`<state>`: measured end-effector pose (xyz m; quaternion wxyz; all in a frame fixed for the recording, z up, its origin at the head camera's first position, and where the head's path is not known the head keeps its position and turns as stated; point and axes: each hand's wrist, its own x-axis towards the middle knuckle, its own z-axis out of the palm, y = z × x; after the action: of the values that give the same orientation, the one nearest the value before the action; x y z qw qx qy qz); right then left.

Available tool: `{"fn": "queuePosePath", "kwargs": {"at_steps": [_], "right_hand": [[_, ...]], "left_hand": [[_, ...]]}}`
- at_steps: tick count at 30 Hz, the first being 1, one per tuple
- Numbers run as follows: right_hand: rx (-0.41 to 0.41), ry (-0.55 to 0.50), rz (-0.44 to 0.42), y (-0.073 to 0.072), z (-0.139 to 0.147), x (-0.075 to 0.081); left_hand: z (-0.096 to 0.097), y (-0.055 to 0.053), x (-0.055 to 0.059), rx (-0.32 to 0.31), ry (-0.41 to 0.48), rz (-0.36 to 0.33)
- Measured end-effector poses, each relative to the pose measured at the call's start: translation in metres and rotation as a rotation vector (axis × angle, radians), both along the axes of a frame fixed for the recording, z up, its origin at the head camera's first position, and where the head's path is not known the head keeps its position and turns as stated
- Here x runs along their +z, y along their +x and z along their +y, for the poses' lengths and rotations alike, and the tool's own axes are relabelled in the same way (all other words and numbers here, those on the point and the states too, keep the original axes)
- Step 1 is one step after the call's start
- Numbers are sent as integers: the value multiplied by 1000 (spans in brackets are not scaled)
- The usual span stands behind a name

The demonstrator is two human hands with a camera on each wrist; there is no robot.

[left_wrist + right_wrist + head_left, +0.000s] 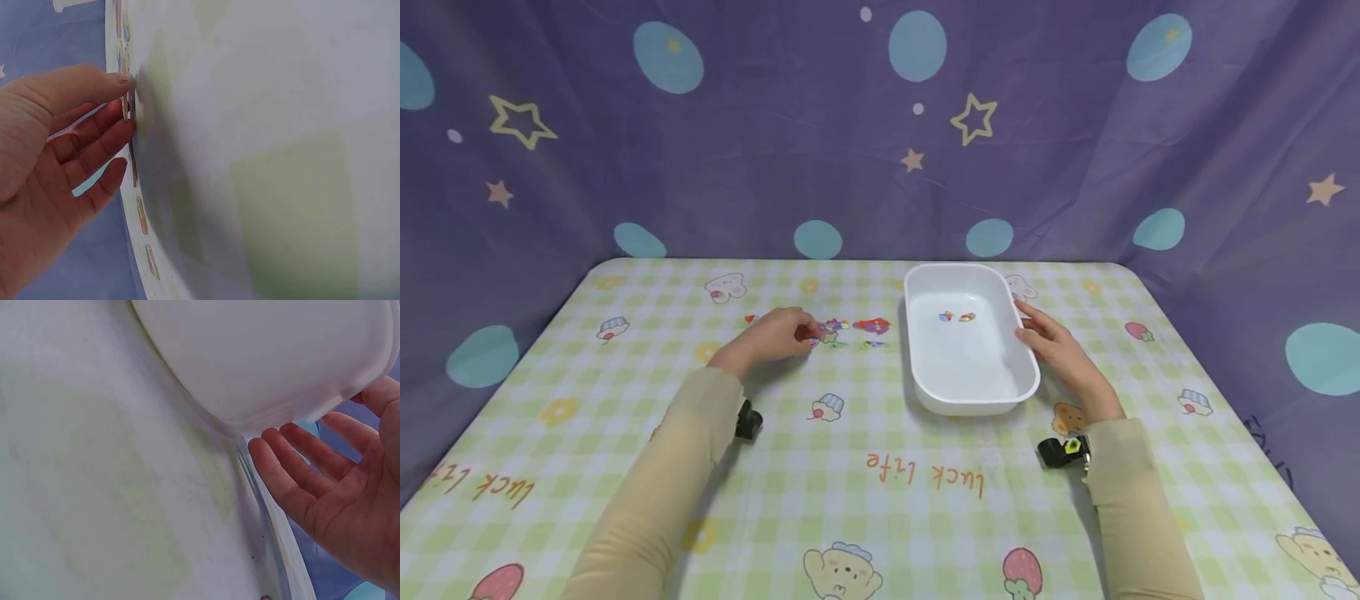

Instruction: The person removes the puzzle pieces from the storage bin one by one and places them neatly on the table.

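In the head view my left hand (780,333) reaches down to several small, flat, brightly coloured pieces (872,326) lying on the tablecloth. The left wrist view has its thumb and fingers apart, with the fingertips at a thin piece (133,162) seen edge-on. Two similar pieces (967,317) lie inside a white rectangular tray (972,383). Against the tray's right side rests my right hand (1063,354), thumb near the rim. From the right wrist view, its fingers (284,469) extend loosely beside the tray's outer wall (269,369).
A green-and-white checked tablecloth (880,533) with printed cartoons and lettering covers the table. Behind it hangs a purple curtain (820,150) with stars and dots. Black wrist devices (749,421) show by both sleeves. A small red piece (751,319) lies beyond my left wrist.
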<state>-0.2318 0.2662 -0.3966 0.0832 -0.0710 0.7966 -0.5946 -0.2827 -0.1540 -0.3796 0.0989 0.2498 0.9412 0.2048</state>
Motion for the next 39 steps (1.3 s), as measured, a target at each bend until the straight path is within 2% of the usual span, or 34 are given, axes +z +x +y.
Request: {"fn": "queuePosePath", "kwargs": {"at_steps": [9, 14, 18, 24, 26, 32, 39], "right_hand": [[0, -13, -16, 1, -1, 2], [-6, 3, -6, 1, -1, 0], [-29, 24, -5, -1, 0, -3], [-3, 5, 7, -1, 0, -3], [-10, 0, -13, 0, 0, -2], [-6, -8, -42, 9, -7, 11], [-8, 4, -23, 15, -14, 23]], "left_hand": [[-2, 0, -2, 5, 11, -26], [1, 0, 4, 3, 9, -33], [9, -4, 11, -12, 29, -4], [27, -8, 23, -40, 34, 23], [34, -8, 27, -44, 27, 26], [58, -14, 32, -48, 25, 34], [97, -18, 45, -143, 25, 68]]}}
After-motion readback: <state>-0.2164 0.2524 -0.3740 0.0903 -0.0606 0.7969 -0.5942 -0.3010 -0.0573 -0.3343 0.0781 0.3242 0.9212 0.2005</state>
